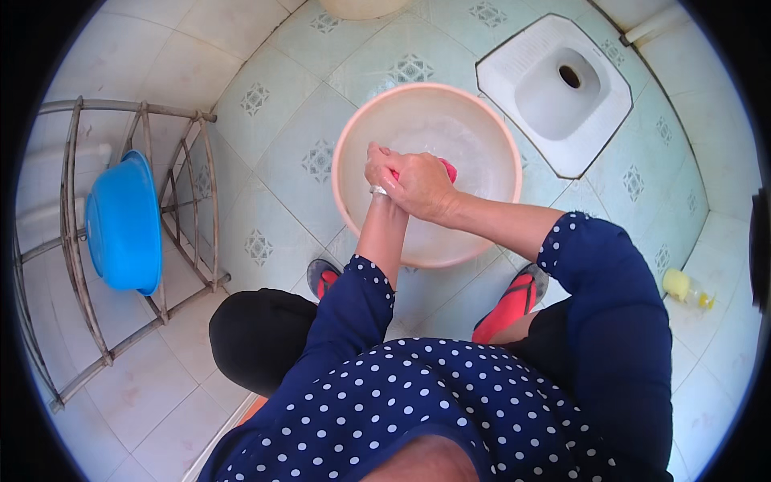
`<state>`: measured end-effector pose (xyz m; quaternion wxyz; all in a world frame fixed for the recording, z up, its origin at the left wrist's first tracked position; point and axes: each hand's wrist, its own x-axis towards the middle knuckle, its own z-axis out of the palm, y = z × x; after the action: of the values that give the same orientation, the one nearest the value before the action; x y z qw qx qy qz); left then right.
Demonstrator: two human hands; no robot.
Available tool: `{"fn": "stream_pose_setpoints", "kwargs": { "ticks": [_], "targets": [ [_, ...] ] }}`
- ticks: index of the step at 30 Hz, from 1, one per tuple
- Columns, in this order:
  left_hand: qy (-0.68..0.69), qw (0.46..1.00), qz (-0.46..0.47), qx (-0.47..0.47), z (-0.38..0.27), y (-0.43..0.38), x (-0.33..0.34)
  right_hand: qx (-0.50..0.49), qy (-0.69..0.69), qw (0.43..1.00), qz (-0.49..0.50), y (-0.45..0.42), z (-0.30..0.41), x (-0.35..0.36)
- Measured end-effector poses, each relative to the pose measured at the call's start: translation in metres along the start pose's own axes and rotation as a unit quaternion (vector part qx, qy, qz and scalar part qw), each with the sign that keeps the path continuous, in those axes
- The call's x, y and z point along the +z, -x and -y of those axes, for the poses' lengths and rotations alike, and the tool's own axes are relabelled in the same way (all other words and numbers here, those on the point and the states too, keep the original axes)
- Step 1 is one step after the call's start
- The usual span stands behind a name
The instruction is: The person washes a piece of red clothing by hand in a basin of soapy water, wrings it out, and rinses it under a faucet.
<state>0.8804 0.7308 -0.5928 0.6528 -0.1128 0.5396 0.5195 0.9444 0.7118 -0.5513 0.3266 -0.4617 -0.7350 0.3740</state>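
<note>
A large pale basin with a pink rim (512, 208) stands on the floor before me, with cloudy water (476, 162) in it. Above the water, my two hands press together around a small wet red cloth (449, 170). My right hand (424, 184) is closed on the cloth, which shows beyond its knuckles and between the hands. My left hand (380, 164) is clasped against it from the left, its palm and part of its fingers hidden. A silver-coloured bracelet (378, 190) circles my left wrist.
A squat toilet (560, 90) is set into the tiled floor (283, 150) at the upper right. On the left, a metal rack (211, 199) holds a blue plastic basin (123, 226). A bottle with yellow parts (686, 289) lies at the right. My red flip-flops (509, 304) flank the pink-rimmed basin.
</note>
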Motion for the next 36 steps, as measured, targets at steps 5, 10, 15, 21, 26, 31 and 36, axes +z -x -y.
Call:
{"fn": "stream_pose_setpoints", "kwargs": {
  "ticks": [5, 10, 15, 21, 26, 31, 36],
  "targets": [
    [0.009, 0.991, 0.124, -0.048, 0.007, 0.018, 0.019, 0.172, 0.162, 0.971, -0.022, -0.037, -0.073, -0.040],
    [-0.337, 0.913, 0.183, 0.136, -0.013, 0.022, 0.020, 0.203, -0.043, 0.977, 0.043, -0.043, -0.079, -0.068],
    [-0.539, 0.763, 0.256, 0.246, -0.025, 0.008, 0.007, 0.296, -0.189, 0.912, 0.213, -0.049, -0.053, -0.086],
    [-0.413, 0.862, 0.214, 0.203, -0.047, 0.035, 0.024, 0.201, -0.234, 0.914, 0.262, -0.040, -0.084, -0.093],
    [-0.298, 0.902, 0.228, 0.211, -0.052, 0.038, 0.027, 0.233, -0.191, 0.921, 0.245, -0.029, -0.089, -0.076],
    [-0.258, 0.911, 0.254, 0.195, -0.057, 0.034, 0.020, 0.195, -0.080, 0.948, 0.237, -0.020, -0.116, -0.069],
    [-0.223, 0.917, 0.237, 0.229, -0.070, 0.004, -0.006, 0.292, -0.350, 0.867, 0.200, -0.035, -0.103, -0.097]
  ]
}}
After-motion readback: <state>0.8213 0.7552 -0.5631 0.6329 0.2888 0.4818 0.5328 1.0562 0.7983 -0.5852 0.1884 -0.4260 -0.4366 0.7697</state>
